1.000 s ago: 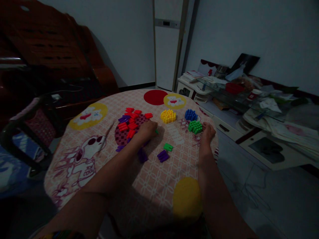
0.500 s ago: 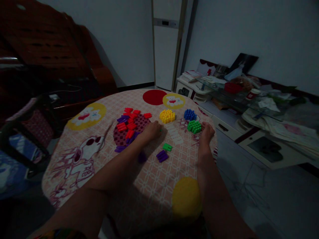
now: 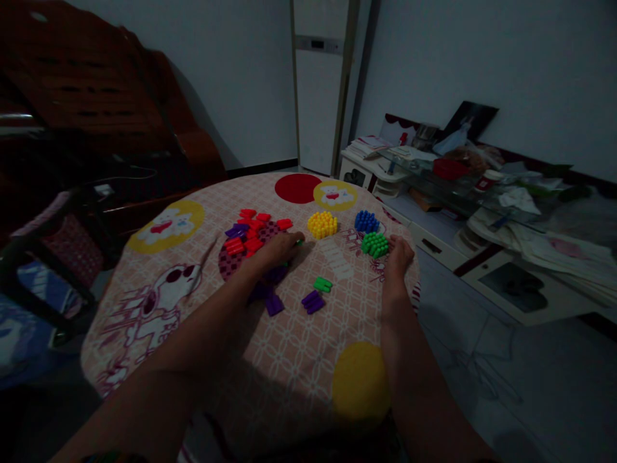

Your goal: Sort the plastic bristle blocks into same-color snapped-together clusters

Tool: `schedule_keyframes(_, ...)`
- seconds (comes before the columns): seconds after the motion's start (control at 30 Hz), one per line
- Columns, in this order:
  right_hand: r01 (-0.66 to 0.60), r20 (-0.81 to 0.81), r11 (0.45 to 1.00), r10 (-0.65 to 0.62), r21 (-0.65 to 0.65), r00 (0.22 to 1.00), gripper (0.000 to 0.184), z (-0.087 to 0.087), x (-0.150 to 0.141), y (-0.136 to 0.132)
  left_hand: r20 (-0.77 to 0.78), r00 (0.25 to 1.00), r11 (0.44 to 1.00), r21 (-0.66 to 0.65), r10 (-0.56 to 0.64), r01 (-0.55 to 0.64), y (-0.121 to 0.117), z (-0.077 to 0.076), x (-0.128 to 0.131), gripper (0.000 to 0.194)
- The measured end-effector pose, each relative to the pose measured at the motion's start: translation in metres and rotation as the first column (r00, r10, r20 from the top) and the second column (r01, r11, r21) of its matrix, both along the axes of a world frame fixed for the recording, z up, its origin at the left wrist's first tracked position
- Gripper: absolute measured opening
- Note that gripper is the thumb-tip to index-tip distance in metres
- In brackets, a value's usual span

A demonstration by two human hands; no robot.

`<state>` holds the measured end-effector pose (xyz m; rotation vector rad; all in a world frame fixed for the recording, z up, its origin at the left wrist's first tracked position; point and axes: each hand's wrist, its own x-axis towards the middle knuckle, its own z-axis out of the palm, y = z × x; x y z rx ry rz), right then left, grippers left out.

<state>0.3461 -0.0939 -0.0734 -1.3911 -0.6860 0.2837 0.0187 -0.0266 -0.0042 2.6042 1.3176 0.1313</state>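
My left hand point(image 3: 283, 247) is closed in a pinch over the patterned dark circle, with a green building block point(image 3: 299, 242) at its fingertips. My right hand point(image 3: 400, 252) rests at the table's right side, fingers loosely stretched against the edge of a green block cluster point(image 3: 375, 245). Behind that cluster lies a blue block cluster point(image 3: 367, 222), and a yellow block cluster point(image 3: 322, 225) is to its left. Red blocks point(image 3: 253, 245) and purple blocks point(image 3: 274, 303) are scattered around my left hand and forearm, which hide some of them. Nearer me lie a single green block point(image 3: 322, 283) and a purple block point(image 3: 313, 301).
A printed cloth covers the rounded table point(image 3: 299, 360). To the right, a low cabinet point(image 3: 441, 251) carries papers, bags and a cup point(image 3: 488, 181). A wooden bench point(image 3: 96, 96) stands at the left, and a tall white unit point(image 3: 318, 103) is at the back.
My left hand has moved left and slightly away from the yellow cluster, and the green block at its fingertips shows more clearly. My right hand stays beside the green cluster.
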Motion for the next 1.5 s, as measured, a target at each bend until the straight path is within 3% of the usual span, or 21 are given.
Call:
schedule_keyframes(0.13,0.051,0.000,0.998,-0.051,0.028,0.999,0.035,0.001,-0.002,0.001,0.095,0.994,0.997,-0.071,0.047,-0.041,0.004,0.002,-0.008,0.032)
schedule_keyframes(0.23,0.053,0.001,0.998,-0.053,0.024,0.999,0.033,0.001,-0.003,0.002,0.170,0.984,0.998,-0.032,0.052,-0.048,0.001,0.010,0.004,0.026)
schedule_keyframes(0.4,0.052,-0.005,0.997,-0.051,0.050,0.999,0.032,0.002,-0.002,0.003,0.305,0.948,0.996,0.053,-0.090,0.077,-0.017,0.020,0.071,0.023)
schedule_keyframes(0.57,0.047,-0.012,0.999,-0.047,0.022,0.999,0.034,0.002,0.000,0.006,0.328,0.907,0.964,0.117,-0.263,0.237,-0.033,0.011,0.140,0.022)
schedule_keyframes(0.77,0.063,-0.030,0.997,-0.061,0.036,0.998,0.034,-0.002,0.002,0.007,0.301,0.912,0.959,0.141,-0.279,0.247,-0.037,-0.001,0.172,0.025)
schedule_keyframes(1.07,0.066,-0.001,0.998,-0.066,-0.006,0.998,0.036,-0.004,0.006,0.008,0.304,0.919,0.967,0.117,-0.250,0.225,-0.041,-0.009,0.184,0.026)
schedule_keyframes(1.23,0.051,-0.017,0.999,-0.050,0.008,0.999,0.035,-0.001,0.003,0.006,0.317,0.920,0.972,0.122,-0.229,0.200,-0.045,-0.001,0.180,0.032)
schedule_keyframes(1.37,0.061,-0.044,0.998,-0.060,0.019,0.997,0.032,0.003,0.000,0.005,0.363,0.911,0.976,0.160,-0.195,0.145,-0.039,0.016,0.154,0.026)
schedule_keyframes(1.5,0.034,-0.039,0.998,-0.032,0.047,0.999,0.031,0.006,-0.003,0.002,0.284,0.952,0.987,0.140,-0.117,0.079,-0.018,0.031,0.096,0.022)
